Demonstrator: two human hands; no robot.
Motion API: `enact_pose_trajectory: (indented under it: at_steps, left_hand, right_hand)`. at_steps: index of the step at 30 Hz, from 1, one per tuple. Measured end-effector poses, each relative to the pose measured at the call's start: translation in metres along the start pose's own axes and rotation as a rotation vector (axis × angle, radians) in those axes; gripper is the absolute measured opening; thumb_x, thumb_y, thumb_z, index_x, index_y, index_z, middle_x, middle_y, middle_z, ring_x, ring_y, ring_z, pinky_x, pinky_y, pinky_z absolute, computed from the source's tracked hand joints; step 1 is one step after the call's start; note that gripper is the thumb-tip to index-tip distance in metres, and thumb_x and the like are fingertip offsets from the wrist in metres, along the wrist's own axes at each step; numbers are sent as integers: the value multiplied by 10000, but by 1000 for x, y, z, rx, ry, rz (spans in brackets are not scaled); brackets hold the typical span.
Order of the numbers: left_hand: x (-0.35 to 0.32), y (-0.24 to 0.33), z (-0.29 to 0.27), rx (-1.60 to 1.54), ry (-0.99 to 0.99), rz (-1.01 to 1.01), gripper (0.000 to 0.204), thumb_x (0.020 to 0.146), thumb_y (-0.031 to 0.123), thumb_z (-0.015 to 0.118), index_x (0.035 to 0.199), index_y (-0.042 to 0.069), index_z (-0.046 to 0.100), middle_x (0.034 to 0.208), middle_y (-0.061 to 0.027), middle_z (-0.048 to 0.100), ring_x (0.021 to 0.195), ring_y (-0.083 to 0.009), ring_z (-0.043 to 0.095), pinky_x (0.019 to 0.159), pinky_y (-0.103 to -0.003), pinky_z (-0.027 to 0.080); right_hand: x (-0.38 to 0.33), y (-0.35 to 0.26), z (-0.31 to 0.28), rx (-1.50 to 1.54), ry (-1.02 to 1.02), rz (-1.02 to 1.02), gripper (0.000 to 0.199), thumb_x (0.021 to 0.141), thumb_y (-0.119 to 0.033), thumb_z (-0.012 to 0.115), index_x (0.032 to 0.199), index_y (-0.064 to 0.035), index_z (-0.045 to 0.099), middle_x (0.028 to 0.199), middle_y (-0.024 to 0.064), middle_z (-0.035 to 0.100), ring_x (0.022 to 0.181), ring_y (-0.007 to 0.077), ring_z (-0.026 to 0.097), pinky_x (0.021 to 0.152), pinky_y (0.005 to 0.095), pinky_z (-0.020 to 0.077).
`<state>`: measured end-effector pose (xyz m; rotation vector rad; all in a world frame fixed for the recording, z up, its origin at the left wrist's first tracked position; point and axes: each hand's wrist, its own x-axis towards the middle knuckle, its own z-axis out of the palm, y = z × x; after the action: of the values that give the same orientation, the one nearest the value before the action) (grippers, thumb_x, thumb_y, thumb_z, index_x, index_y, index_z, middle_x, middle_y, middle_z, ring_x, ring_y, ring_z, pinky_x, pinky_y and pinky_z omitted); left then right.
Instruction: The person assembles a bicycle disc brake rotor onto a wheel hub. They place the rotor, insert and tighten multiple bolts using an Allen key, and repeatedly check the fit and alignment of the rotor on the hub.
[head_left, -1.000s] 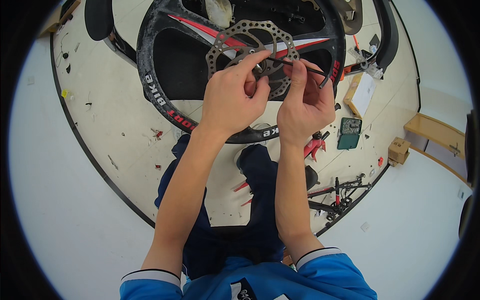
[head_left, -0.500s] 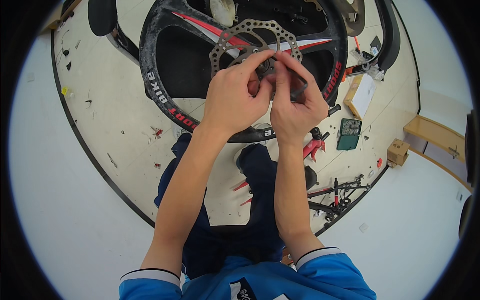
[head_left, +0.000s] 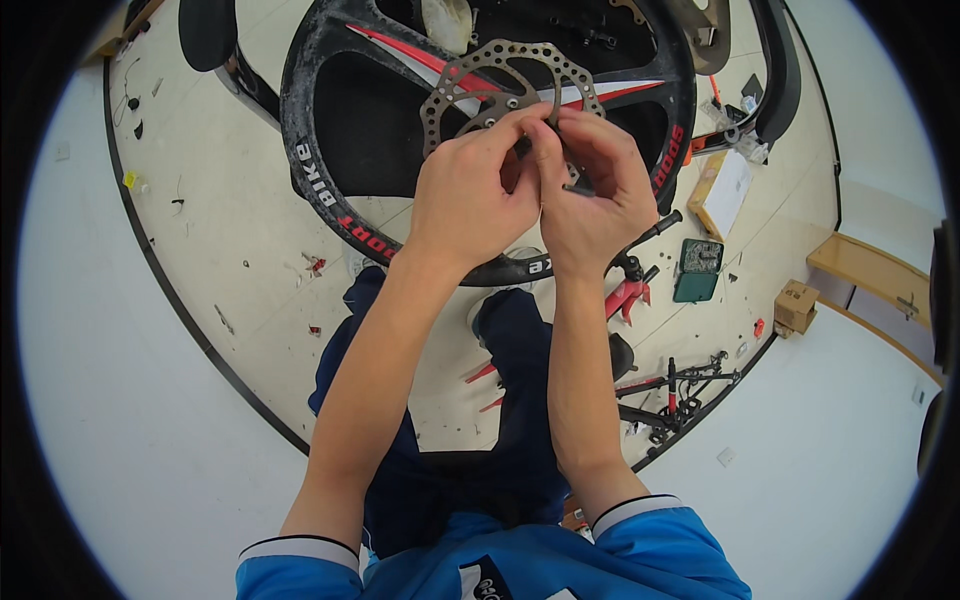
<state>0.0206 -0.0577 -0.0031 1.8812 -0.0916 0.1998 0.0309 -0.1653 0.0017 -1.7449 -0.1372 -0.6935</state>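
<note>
A black bicycle wheel (head_left: 296, 110) with red and white spoke accents lies flat before me. On its hub sits a drilled metal brake disc rotor (head_left: 520, 50), with bolt heads showing around the centre. Both hands meet over the near side of the hub. My right hand (head_left: 600, 215) is closed on a dark hex key (head_left: 577, 190); only a short end shows below its fingers. My left hand (head_left: 470, 190) has thumb and fingers pinched together against the right fingertips. What those left fingers grip is hidden.
The wheel rests on a dark chair seat between armrests (head_left: 207, 35). On the floor to the right are a green tool case (head_left: 697, 272), a red bicycle fork (head_left: 625, 297), a bicycle frame (head_left: 672, 385) and a cardboard box (head_left: 796, 305). Small parts lie scattered on the left.
The hex key has turned in my right fingers: its bent arm showed beside them before, and now only a short end shows. My right thumb has shifted toward my left fingertips.
</note>
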Motion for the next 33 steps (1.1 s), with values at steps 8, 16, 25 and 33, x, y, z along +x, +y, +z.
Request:
enact_pose_trajectory:
  at_steps: [8, 16, 25, 33]
  left_hand:
    - [1, 3, -3, 15, -16, -45, 387, 867, 105, 668, 1252, 92, 693, 743, -120, 692, 636, -278, 682, 592, -370, 524]
    - [-1, -2, -3, -17, 1, 60, 448, 868, 7, 660, 1313, 52, 667, 918, -121, 734, 659, -162, 662, 625, -280, 523]
    - [-8, 2, -10, 145, -123, 84, 581, 842, 45, 628, 1421, 81, 591, 884, -146, 730, 762, -325, 709, 717, -357, 561]
    - [-7, -3, 3, 153, -6, 119, 587, 812, 69, 674, 1396, 77, 607, 875, -142, 736, 772, -329, 724, 659, -392, 556]
  right_hand:
    - [0, 6, -11, -71, -174, -87, 303, 779, 107, 658, 1053, 15, 749, 1002, 124, 764, 840, 180, 743, 804, 276, 576]
    - [8, -4, -23, -96, -328, -119, 344, 747, 91, 641, 1044, -20, 773, 1012, 124, 756, 902, 229, 738, 828, 294, 568]
    - [14, -22, -33, -107, -431, -118, 310, 707, 23, 704, 1007, -26, 763, 998, 121, 729, 890, 239, 724, 807, 299, 564]
    - [14, -17, -43, -53, -551, 18, 370, 698, 74, 647, 1048, -1, 738, 972, 100, 672, 827, 165, 625, 779, 270, 504]
